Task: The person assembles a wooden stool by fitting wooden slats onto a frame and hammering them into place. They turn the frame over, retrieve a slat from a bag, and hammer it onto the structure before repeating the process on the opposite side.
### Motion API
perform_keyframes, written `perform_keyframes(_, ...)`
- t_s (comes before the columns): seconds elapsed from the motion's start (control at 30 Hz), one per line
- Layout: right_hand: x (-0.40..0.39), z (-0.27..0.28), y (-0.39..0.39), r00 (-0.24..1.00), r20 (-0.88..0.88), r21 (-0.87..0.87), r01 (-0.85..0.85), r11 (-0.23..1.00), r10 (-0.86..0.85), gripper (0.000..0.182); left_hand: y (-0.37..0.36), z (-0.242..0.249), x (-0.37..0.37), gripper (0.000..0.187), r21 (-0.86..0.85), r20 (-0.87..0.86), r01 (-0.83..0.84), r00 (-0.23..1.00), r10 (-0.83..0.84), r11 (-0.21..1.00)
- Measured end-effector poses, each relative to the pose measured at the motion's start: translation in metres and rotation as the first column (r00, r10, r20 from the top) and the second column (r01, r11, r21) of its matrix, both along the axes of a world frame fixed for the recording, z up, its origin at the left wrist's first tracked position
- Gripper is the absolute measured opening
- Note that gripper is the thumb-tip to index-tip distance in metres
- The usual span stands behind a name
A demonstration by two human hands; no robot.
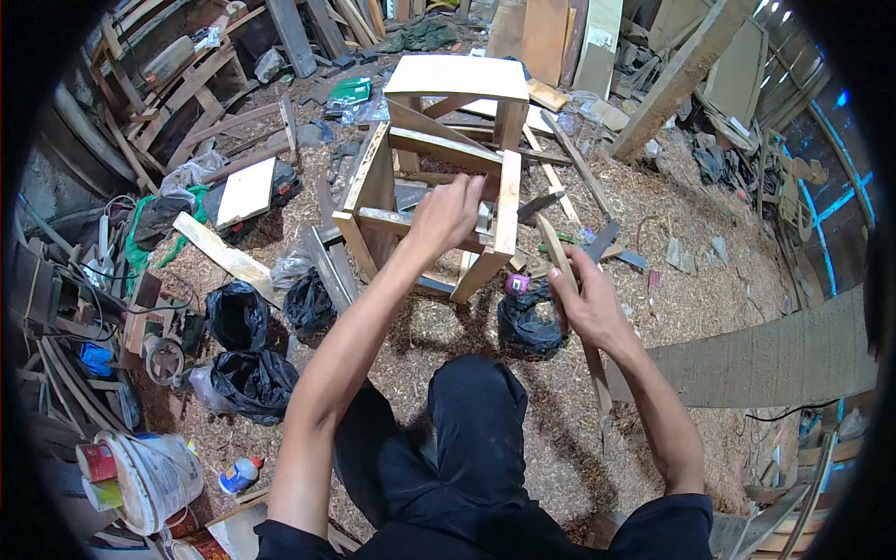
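Before my knees stands a wooden chair frame (509, 201) with a pale panel (457, 77) at its far end. My left hand (446, 217) is over the frame's near opening, its fingers curled together; whatever they hold, if anything, is hidden. To the right, my right hand (593, 303) is closed around the long, slightly curved wooden handle of a hammer (553, 245). The dark head points toward the frame's right side, and the handle's lower end shows below my hand. A grey flat piece (605, 241) lies just beyond my right fingers.
Wood shavings cover the ground (691, 224). Black plastic bags (252, 383) sit at left, near a glue bottle (240, 475) and a white bucket (154, 481). A slanted post (677, 82) rises at back right. A curved grey board (765, 359) extends beside my right forearm.
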State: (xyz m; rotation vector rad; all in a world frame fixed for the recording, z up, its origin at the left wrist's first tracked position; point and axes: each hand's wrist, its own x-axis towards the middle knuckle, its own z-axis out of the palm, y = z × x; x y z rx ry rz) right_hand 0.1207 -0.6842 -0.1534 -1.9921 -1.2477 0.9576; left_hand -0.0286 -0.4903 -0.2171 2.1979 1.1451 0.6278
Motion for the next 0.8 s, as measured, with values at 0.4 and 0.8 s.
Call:
perform_keyframes(0.4,-0.009,-0.016,-0.005,0.949,0.311,0.124,-0.082,0.989,0.040,0.024,0.011,0.006,0.008,0.085,-0.256,-0.460,0.275,0.809,-0.367,0.927)
perform_keyframes(0.8,-0.009,-0.009,-0.008,0.923,0.370,-0.031,-0.104,0.994,0.108,0.023,0.013,0.000,0.010,0.090,-0.240,-0.383,0.282,0.852,-0.357,0.929)
